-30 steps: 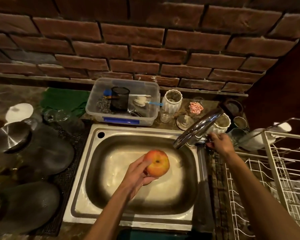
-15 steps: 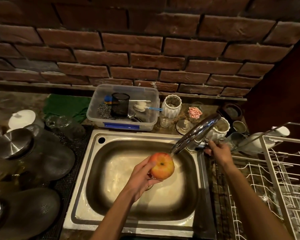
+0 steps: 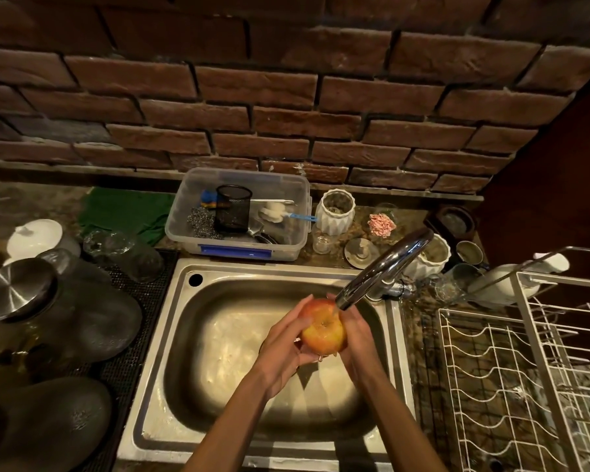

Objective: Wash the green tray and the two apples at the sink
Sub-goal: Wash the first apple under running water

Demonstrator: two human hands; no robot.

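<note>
Red-and-yellow, the apple (image 3: 323, 327) sits between our two hands above the sink (image 3: 198, 338), right under the tap (image 3: 384, 267) spout, and water runs onto its top. Our left hand (image 3: 283, 349) cups it from the left with fingers curled round its side; our right hand (image 3: 356, 335) wraps it from the right, fingers bent against the skin. Both hands grip the apple over the middle of the sink.

Behind the sink on the surface stands a clear tub (image 3: 239, 212) with a black mesh cup (image 3: 234, 207), a steel scourer (image 3: 201, 221) and a brush (image 3: 280, 212) inside. Left of the tub lies a green cloth (image 3: 126, 212). Right of the tub stands a white ribbed jar (image 3: 334, 211). Right of the sink sits a white wire rack (image 3: 511, 369). Left of the sink we see dark pots and a steel lid (image 3: 14, 287) on a black mat (image 3: 133, 335).
</note>
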